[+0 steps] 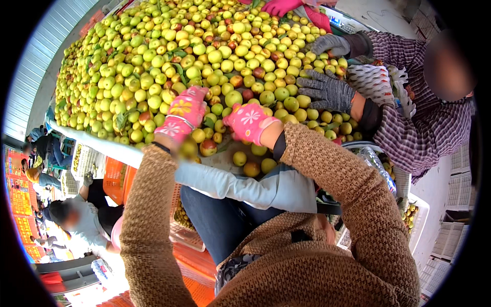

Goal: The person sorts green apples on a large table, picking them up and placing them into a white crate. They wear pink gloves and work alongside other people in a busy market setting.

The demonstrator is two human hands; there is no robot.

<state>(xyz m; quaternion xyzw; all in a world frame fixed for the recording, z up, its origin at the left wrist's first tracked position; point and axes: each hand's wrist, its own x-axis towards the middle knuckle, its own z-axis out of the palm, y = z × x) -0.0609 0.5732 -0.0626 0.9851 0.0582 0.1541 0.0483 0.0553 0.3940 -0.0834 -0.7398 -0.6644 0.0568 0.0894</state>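
A broad heap of green-yellow jujubes (148,66), some with red-brown patches, covers the table. My left hand (182,113), in a pink flowered glove, rests over the near part of the heap with its fingers curled. A blurred jujube (188,148) shows just below its wrist. To its right, my right hand (250,122), in a matching glove, is closed against the jujubes. What either hand holds is hidden under the fingers. Several loose jujubes (251,169) lie near the table's padded edge (235,187).
A co-worker's grey-gloved hands (327,88) lie on the heap at the right, beside a white foam net (371,84). Another person's pink glove (281,6) is at the far side. Orange crates (113,175) stand at the left, white crates (450,238) at the right.
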